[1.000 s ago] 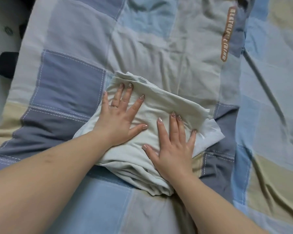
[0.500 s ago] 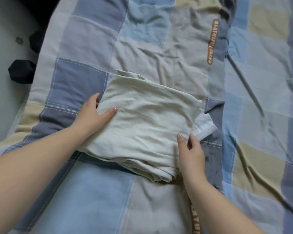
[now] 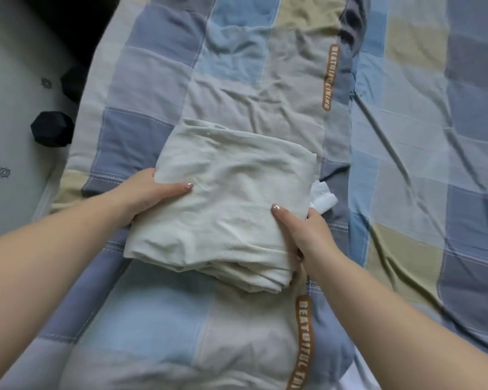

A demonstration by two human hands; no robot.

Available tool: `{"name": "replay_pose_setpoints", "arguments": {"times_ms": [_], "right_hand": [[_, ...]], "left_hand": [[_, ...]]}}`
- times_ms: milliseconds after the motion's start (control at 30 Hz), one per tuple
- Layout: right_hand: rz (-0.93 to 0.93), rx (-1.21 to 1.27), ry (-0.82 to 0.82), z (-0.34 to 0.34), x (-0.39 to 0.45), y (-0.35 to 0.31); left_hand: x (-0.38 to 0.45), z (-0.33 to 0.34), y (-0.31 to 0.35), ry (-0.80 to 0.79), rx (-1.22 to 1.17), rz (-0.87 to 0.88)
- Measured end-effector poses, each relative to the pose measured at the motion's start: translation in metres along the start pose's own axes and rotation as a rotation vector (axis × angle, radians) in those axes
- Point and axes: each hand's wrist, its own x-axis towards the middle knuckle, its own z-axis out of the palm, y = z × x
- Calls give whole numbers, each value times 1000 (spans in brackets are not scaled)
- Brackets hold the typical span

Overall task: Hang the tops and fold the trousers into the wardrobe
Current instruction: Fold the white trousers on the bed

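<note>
We're looking down at the patchwork duvet, which is filling nearly the whole view, and everything else is sitting somewhere on or off it. Lying on its near-middle is the pale trousers bundle, already folded into a thick squarish stack, so the folding part looks done for this pair. Our left hand is gripping the bundle's left edge, thumb on top and fingers tucked under. Our right hand is doing the same on the right edge (can't see those fingers, they're under the cloth). A white tag is poking out on that side. Off the duvet's left edge, a dark dumbbell is sitting on the floor. We're guessing what's left is carrying it to the wardrobe, which isn't in view, and no tops are showing either.
</note>
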Motion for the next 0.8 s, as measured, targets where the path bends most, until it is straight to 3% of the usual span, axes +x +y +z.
{"name": "replay_pose_setpoints", "arguments": {"times_ms": [500,800], "right_hand": [[-102,-35,-167,-156,-212,-84],[-148,2,-60,-265,-344,-103]], "left_hand": [[-267,76,75,183,-207,54],[-392,134,138,49,-213,152]]}}
